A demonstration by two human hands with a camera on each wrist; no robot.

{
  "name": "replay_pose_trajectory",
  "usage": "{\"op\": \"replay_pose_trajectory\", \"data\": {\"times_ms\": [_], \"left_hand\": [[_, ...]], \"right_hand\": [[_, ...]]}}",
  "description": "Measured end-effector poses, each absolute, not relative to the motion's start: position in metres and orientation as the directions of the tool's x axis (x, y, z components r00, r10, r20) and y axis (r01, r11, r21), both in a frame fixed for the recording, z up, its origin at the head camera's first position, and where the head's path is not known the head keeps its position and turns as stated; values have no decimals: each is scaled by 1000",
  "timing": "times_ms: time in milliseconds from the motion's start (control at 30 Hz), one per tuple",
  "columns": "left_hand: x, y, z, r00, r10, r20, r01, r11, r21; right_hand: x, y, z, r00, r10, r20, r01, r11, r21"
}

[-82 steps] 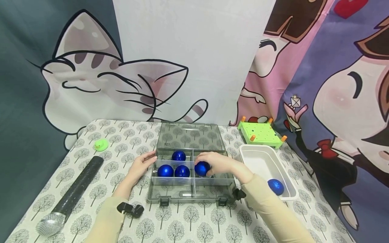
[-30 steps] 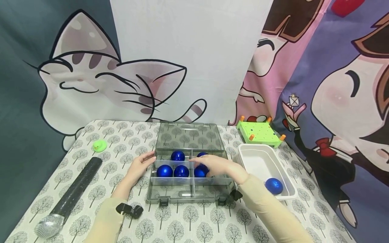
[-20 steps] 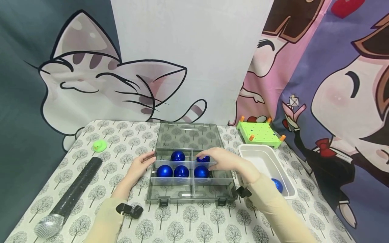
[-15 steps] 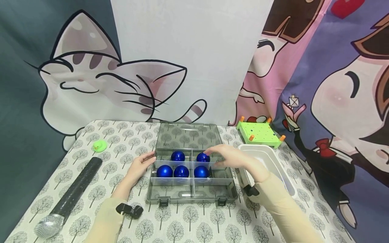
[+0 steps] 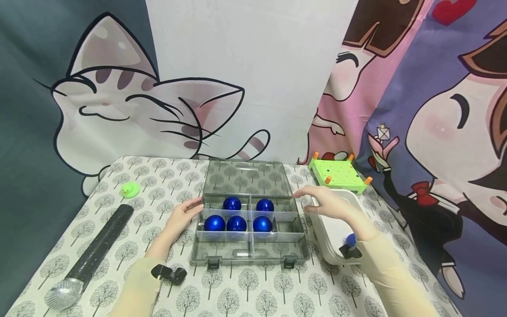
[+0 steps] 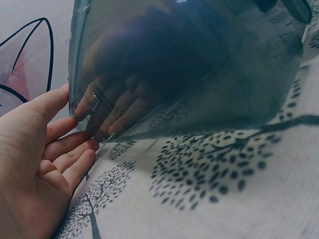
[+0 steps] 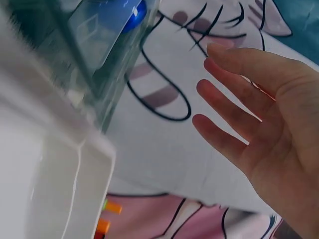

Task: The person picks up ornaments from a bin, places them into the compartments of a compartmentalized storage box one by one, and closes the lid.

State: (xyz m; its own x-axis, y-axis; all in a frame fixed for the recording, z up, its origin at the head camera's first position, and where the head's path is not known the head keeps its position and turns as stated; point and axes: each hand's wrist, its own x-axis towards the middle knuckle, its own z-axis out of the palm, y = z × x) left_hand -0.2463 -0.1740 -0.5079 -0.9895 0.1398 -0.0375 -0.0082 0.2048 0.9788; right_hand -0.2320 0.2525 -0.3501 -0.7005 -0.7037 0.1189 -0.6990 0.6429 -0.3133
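A grey see-through divided case (image 5: 231, 250) lies with its lid raised at the back. Blue balls sit in it: one back left (image 5: 232, 204), one back right (image 5: 265, 205), two middle left (image 5: 214, 223) (image 5: 236, 223), one middle right (image 5: 262, 224). My left hand (image 5: 181, 220) touches the case's left side with relaxed fingers; the left wrist view shows that hand (image 6: 47, 159) against the case wall (image 6: 209, 99). My right hand (image 5: 330, 204), fingers apart and holding nothing, is over the white bin (image 5: 330, 229); it also appears in the right wrist view (image 7: 264, 109).
Another blue ball (image 5: 350, 240) in the bin is partly hidden by the right wrist. Behind the bin stands a green pegged block (image 5: 339, 173) with orange pegs. At the left are a green duck (image 5: 130, 189) and a microphone (image 5: 95, 251). A cartoon cloth hangs behind.
My right hand has let go of a ball in the back right compartment and moved right, over the bin. Earlier it released the middle right ball. My left hand has stayed against the case.
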Motion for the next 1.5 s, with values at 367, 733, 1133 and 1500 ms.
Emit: {"op": "replay_pose_trajectory", "data": {"times_ms": [367,733,1133,1500], "left_hand": [[-247,-174,-508,-991,131,-37,-9,210,978],[-246,-173,-508,-990,136,-32,-4,203,979],[-245,-174,-505,-989,139,-43,-17,184,983],[-246,-174,-508,-991,131,-29,-7,172,985]], "right_hand": [[-229,304,-354,-808,-583,84,-580,762,-288],[-220,340,-364,-845,-525,-98,-465,814,-348],[-212,361,-375,-845,-385,-372,-260,902,-345],[-208,363,-380,-768,-368,-525,-213,919,-333]]}}
